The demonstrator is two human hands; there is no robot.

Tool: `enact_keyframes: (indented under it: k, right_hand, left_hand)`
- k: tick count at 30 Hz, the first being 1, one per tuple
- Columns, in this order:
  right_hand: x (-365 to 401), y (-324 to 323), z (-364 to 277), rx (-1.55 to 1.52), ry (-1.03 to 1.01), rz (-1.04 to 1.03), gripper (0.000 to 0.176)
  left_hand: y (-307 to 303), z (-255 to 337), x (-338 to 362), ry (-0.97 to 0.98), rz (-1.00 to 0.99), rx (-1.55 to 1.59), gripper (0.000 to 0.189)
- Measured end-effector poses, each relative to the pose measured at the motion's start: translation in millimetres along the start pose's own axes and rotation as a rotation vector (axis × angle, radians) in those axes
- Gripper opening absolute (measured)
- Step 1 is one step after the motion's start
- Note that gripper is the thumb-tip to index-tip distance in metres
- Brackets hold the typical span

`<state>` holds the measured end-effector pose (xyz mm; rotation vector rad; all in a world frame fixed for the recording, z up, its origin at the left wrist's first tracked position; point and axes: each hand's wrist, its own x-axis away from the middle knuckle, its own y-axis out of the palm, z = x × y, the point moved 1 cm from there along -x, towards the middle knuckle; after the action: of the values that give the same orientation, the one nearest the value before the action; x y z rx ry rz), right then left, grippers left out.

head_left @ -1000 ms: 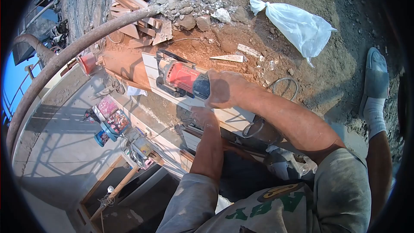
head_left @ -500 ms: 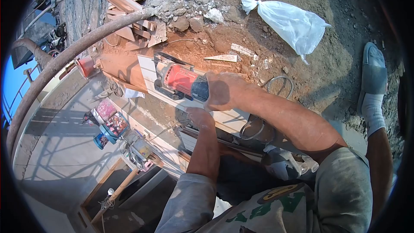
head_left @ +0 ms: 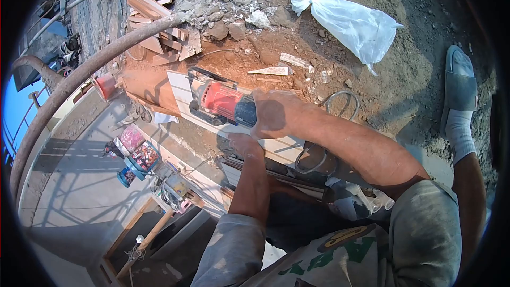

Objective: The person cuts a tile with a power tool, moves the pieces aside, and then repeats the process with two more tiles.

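My right hand is closed around the black rear body of a red and black power cutter. The cutter's metal base frame rests on a long pale tile, and its blade is hidden from view. Just below the cutter, my left hand is closed on the near edge of that tile, with the fingertips partly hidden. Reddish dust covers a board beyond the tile's far end. A looped cable lies beside my right forearm.
Reddish-brown offcuts are piled at the upper left, behind a curved rusty pipe. A knotted white plastic bag lies on the dirt. More pale tiles lean below my left hand. A blue-rimmed container stands at left.
The whole view has shifted slightly, with the ground and bag a little further left and up. Both hands keep their hold, and the cutter looks nearly unmoved on the tile.
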<state>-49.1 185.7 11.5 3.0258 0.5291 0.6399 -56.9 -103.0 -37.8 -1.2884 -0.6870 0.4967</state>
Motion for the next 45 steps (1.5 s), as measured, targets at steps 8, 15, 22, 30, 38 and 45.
enact_keyframes:
  k: [8, 15, 22, 30, 38, 45]
  right_hand:
    - [10, -3, -2, -0.009, 0.026, -0.003, 0.058]
    - [12, -4, 0, 0.000, 0.029, 0.000, 0.062]
    - [17, -10, -4, 0.002, 0.076, -0.049, 0.062]
    - [24, -9, 1, 0.001, 0.100, -0.057, 0.064]
    - [27, -11, 1, 0.010, 0.088, -0.060, 0.067]
    - [30, -12, 1, 0.017, 0.088, -0.060, 0.067]
  left_hand:
    - [-17, 45, 43, -0.076, 0.021, 0.007, 0.072]
    - [-8, 18, 17, 0.081, -0.005, -0.043, 0.058]
    - [-5, 6, 7, 0.218, 0.030, -0.207, 0.049]
    - [-14, 38, 36, 0.076, 0.042, -0.133, 0.051]
    - [-8, 18, 17, 0.177, 0.037, -0.221, 0.046]
    - [-8, 22, 18, 0.132, 0.030, -0.224, 0.045]
